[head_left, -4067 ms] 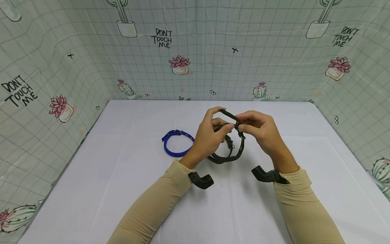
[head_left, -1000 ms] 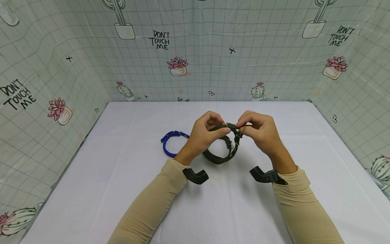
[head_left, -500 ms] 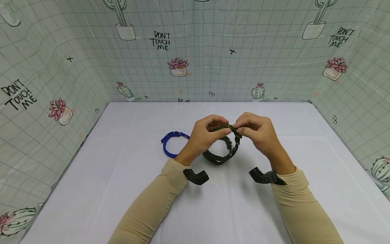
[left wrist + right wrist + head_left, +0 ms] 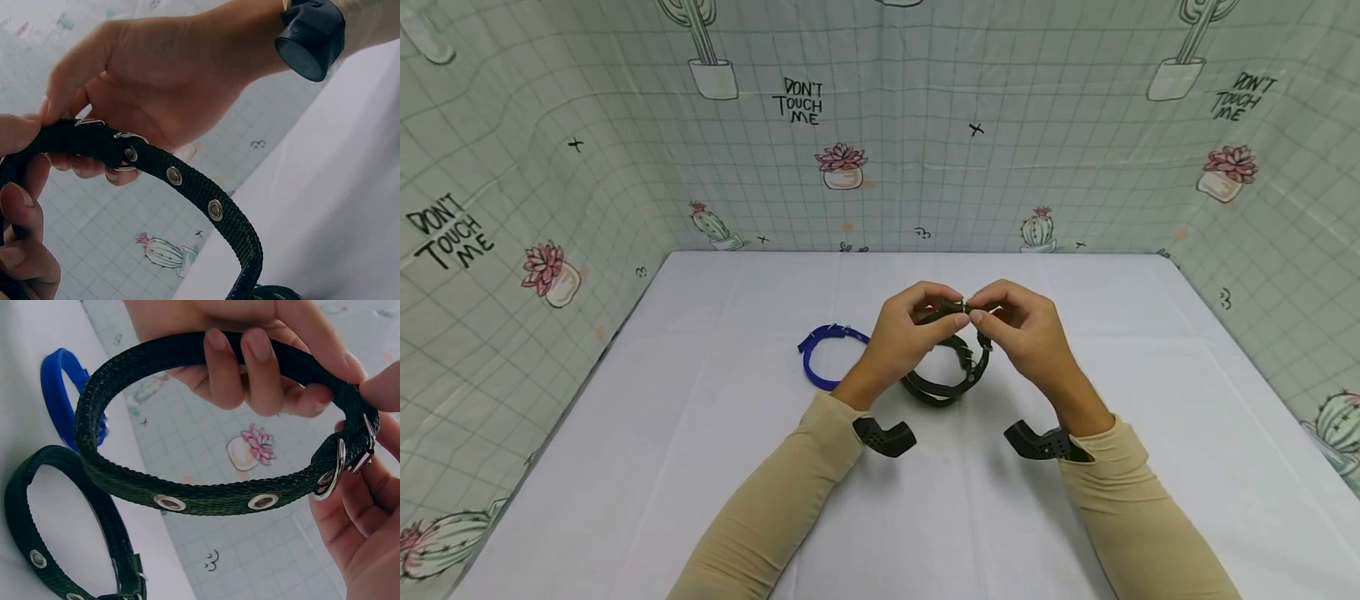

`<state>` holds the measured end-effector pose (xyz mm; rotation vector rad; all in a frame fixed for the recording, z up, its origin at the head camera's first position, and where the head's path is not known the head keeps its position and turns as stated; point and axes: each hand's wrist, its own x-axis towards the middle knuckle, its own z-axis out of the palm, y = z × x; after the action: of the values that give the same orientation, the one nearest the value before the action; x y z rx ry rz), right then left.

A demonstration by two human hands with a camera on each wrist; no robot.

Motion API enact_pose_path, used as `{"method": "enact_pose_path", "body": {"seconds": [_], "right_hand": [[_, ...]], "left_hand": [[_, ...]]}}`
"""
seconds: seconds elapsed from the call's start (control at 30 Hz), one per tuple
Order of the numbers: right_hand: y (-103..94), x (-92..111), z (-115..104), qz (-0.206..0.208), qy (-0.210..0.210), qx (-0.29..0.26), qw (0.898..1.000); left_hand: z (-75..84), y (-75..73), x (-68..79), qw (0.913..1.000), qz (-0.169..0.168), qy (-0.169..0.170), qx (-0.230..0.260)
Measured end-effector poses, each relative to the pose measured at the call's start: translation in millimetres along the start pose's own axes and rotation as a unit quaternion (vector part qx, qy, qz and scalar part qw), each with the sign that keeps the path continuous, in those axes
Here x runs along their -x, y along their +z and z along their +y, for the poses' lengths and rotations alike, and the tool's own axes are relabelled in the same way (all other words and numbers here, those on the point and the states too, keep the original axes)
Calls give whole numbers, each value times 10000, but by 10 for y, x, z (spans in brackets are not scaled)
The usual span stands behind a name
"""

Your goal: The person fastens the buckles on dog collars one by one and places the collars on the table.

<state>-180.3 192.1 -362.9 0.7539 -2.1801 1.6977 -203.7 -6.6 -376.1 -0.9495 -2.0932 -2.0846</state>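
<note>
Both hands hold a dark green webbing collar [image 4: 215,505] with metal eyelets, bent into a loop above the table. My left hand [image 4: 901,333] has its fingers curled over the band inside the loop, with the thumb by the buckle end. Thumb and fingers of my right hand [image 4: 1028,329] pinch the band at the metal buckle [image 4: 364,445], fingertips close to the left hand's. A metal ring [image 4: 339,467] hangs beside the buckle. Below the hands a second dark green collar [image 4: 17,515] lies looped on the table, partly overlapped by the held one in the head view.
A blue collar [image 4: 827,332] lies looped on the white tablecloth [image 4: 715,433], left of the green ones and partly behind my left wrist. Patterned cloth [image 4: 910,167] hangs at the table's back and sides. Each wrist carries a black camera mount [image 4: 886,437].
The strap end once raised above the fingers is down along the band. My right hand has moved left along the collar, its fingertips closing up to the left hand's at the buckle.
</note>
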Motion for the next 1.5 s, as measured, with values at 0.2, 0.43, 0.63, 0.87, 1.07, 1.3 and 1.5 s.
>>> {"method": "enact_pose_path", "body": {"seconds": [0.2,0.43,0.63,0.87,1.07,1.3,1.5], "right_hand": [[31,0,50,-125,-48,843,9964],[70,-5,132,46,-85,2046,9788],[71,27,197,545,235,2078,9764],[-1,63,263,577,1366,2063,9672],[-82,27,289,706,1650,2094,9612],[-188,57,357,774,2025,2245,9501],[-333,48,417,779,2349,2280,9417]], "left_hand": [[-45,-22,-21,9987,185,-396,245],[-66,13,-21,9912,651,-901,718],[-98,11,-34,9865,556,-1318,802],[-148,-11,-15,9731,67,-2255,469],[-209,9,-9,9701,-58,-2425,-77],[-252,82,36,9643,13,-2636,-240],[-215,192,38,9703,204,-2389,-312]]}}
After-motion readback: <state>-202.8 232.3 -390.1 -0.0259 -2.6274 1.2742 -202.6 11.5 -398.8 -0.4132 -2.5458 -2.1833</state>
